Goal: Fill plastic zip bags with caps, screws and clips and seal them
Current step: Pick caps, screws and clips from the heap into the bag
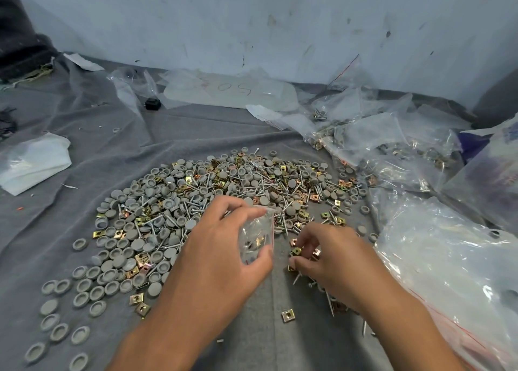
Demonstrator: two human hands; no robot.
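Clear bag (256, 237) gripped by left hand (221, 247), part-filled; right hand (325, 254) pinches clips (297, 250); filled bags (392, 146) at 2 o'clock; pile (224, 191) remains.

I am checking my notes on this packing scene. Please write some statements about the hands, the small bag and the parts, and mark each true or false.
1. The left hand holds a small zip bag. True.
2. The small zip bag is empty. False: a few parts already lie inside it.
3. The right hand pinches brass clips. True.
4. The pile of caps, screws and clips lies in a metal tray. False: it lies loose on a grey cloth.
5. Filled bags lie to the right. True.
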